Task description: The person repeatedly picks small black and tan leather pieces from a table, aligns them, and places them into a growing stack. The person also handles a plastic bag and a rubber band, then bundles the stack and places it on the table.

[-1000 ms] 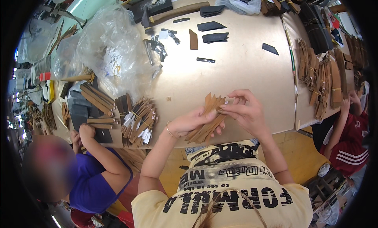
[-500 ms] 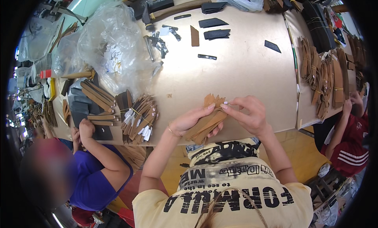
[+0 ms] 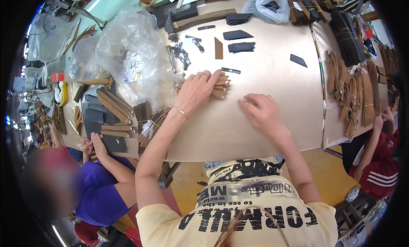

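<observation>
My left hand point(image 3: 196, 92) reaches across the table, palm down over a bundle of pointed brown leather strips point(image 3: 220, 86). Its fingers curve over the bundle and hide most of it; the strips' tips stick out on the right. To the right, my right hand point(image 3: 260, 112) is low over the table with loosely bent fingers and nothing visible in them. Beside my left forearm lies a tied bundle of brown strips with white tags point(image 3: 154, 123), partly covered by the arm.
Beyond my hands lie a hammer point(image 3: 204, 20), dark leather pieces point(image 3: 237, 34), one brown piece point(image 3: 218, 49) and small black strips. A large clear plastic bag point(image 3: 128, 46) stands left. Co-workers sit at both sides; brown strip bundles point(image 3: 351, 93) lie on the right.
My left hand has carried the brown strips from near my body forward and left, to the table. My right hand has come away from them. The view has shifted slightly.
</observation>
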